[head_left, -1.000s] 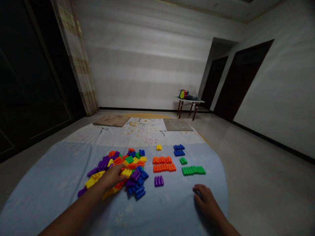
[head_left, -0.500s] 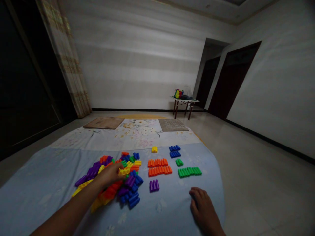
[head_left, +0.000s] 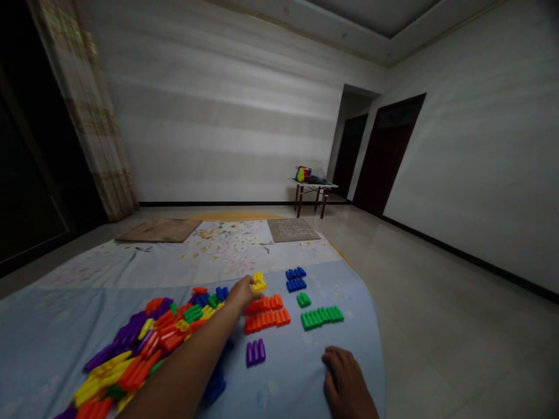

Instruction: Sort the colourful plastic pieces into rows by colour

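Note:
My left hand (head_left: pixel 243 294) reaches over the cloth, its fingers closed on a yellow piece (head_left: pixel 259 287) beside the yellow ones at the top of the groups. Below it lie two rows of orange pieces (head_left: pixel 267 320) and three purple pieces (head_left: pixel 255 352). Blue pieces (head_left: pixel 296 284) and green pieces (head_left: pixel 322 317) form groups to the right. A mixed heap of coloured pieces (head_left: pixel 166 331) spreads at the left, partly hidden by my left forearm. My right hand (head_left: pixel 345 375) rests on the cloth at the lower right, fingers loosely curled and apart, holding nothing visible.
The floral cloth (head_left: pixel 305 361) covers the table. A brown mat (head_left: pixel 159 230) and a grey mat (head_left: pixel 293 230) lie at its far edge. Beyond stands a small table (head_left: pixel 315 185) with a colourful item on it, near the wall and doorways.
My left hand has moved right from the heap to the yellow pieces, with yellow at its fingertips. The view has shifted a little. My right hand stays resting on the cloth.

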### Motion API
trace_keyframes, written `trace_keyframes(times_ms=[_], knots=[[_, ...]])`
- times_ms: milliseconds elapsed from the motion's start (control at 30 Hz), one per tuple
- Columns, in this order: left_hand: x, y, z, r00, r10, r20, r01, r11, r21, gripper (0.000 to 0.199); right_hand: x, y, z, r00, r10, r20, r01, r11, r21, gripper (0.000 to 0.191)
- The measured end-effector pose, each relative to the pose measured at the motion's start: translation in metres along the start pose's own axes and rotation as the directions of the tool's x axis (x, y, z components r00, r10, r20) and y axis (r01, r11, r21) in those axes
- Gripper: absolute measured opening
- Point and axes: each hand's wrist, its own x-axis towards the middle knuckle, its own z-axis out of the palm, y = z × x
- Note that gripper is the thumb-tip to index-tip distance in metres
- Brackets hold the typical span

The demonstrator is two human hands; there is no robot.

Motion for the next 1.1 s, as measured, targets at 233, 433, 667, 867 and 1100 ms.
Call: trace_keyframes(times_ms=[233,433,667,867,1100], knots=[[0.021,0.023,0.033,0.998,-0.053,-0.014,0.054,0.998,0.042,0.041,-0.004,0.015,0.013,0.998,-0.067,0.003,0.067,0.998,0.009,0.035],[0.034,0.026,0.045,0.996,-0.086,0.005,0.085,0.994,0.072,0.043,-0.005,0.030,0.025,0.994,-0.104,0.009,0.105,0.995,-0.004,0.037],[0.036,0.022,0.047,0.992,-0.087,0.088,0.083,0.995,0.055,0.034,-0.006,0.030,0.024,0.996,-0.072,0.055,0.072,0.997,0.003,0.037],[0.021,0.025,0.041,0.996,-0.070,0.051,0.068,0.997,0.029,0.033,-0.006,0.023,0.016,0.997,-0.068,0.034,0.068,0.998,0.002,0.032],[-0.018,0.027,0.021,0.996,0.082,-0.043,-0.082,0.997,-0.005,0.034,-0.006,0.019,0.012,0.998,-0.065,0.004,0.065,0.998,0.013,0.026]])
